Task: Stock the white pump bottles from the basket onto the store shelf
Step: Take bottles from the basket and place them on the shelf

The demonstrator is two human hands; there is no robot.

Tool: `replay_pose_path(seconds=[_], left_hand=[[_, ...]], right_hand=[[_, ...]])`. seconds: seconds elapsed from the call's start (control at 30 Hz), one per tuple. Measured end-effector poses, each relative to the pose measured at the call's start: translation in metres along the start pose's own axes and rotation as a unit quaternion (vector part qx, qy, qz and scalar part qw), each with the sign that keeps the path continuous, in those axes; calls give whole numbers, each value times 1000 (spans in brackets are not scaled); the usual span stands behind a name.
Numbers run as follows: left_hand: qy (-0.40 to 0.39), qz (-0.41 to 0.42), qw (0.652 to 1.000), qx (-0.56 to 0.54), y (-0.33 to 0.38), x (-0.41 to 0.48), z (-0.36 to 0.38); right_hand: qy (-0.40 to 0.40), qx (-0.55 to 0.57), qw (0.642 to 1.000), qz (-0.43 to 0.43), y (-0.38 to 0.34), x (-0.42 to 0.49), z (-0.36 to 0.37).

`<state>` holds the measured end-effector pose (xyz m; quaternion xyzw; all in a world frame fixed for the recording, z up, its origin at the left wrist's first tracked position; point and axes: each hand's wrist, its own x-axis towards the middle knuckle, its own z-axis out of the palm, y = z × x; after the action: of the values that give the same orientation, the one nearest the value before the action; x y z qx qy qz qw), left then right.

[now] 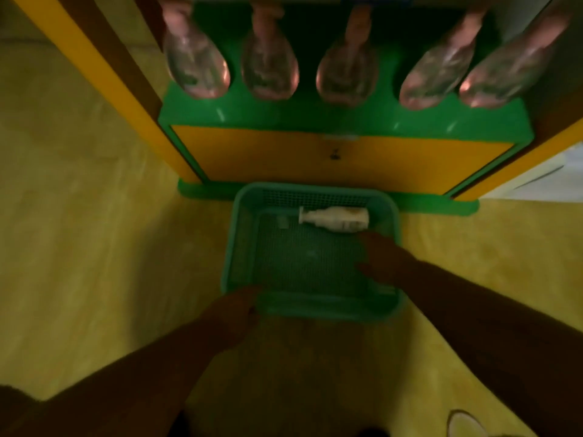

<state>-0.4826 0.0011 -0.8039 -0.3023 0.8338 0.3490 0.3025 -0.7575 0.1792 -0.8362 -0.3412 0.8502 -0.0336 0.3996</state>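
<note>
Reaching in from the near side, two bare forearms are being held out toward the green basket, which is being borne by a yellow floor. Nearer than the basket, to its right, a pale rounded thing is being cut off by the frame edge and cannot be named.

The left hand is being kept at the basket's near left corner, against the rim; through the blur it cannot be told whether the rim is being gripped or only touched. The right hand is being held inside the basket on its right side, fingers stretched forward and thumb spread, with nothing held; its fingertips are just beside the bottle.

The white pump bottle is lying on its side at the basket's far wall, pump pointing left. A brownish mark is being shown on its label, but no writing can be read.

Beyond the basket, a shelf unit with a yellow panel and green trim is being faced. Above it, five clear bottles with pinkish tops are being displayed in a row, their labels too blurred to read.
</note>
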Motion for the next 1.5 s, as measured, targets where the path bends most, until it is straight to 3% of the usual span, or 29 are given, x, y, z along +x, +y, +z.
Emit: replay_pose_path(seconds=[0.1,0.23,0.4,0.53,0.7,0.83,0.93,1.03,1.1,1.2,1.33,1.43,1.5], left_hand=[[-34,-6,999,1,-21,-16,16],[16,11,999,41,-24,-14,17],[13,9,998,60,-33,-6,22],[28,23,993,108,-30,5,18],[67,-16,991,116,-16,20,-1],[71,13,997,-4,12,23,-24],[88,69,984,-138,51,18,-49],[159,131,936,-285,101,-9,-80],[187,178,896,-362,130,-37,-100],[190,230,859,-415,165,-75,-126],[182,287,821,-459,207,-114,-164],[168,329,790,-489,233,-133,-189],[165,362,769,-500,252,-144,-204]], right_hand=[[49,-64,997,2,-2,35,-11],[46,-103,993,38,-4,81,-15],[116,-95,988,50,0,94,18],[79,-110,989,64,3,96,25],[49,101,991,76,-6,85,27],[2,227,974,17,-19,57,11],[-22,343,937,-57,-44,12,-18],[-41,535,839,-86,-69,-53,-50],[-17,585,804,-104,-78,-92,-72],[35,634,764,-117,-90,-135,-109],[103,707,680,-166,-117,-202,-155],[175,683,677,-211,-132,-239,-181],[229,647,694,-217,-132,-257,-198]])
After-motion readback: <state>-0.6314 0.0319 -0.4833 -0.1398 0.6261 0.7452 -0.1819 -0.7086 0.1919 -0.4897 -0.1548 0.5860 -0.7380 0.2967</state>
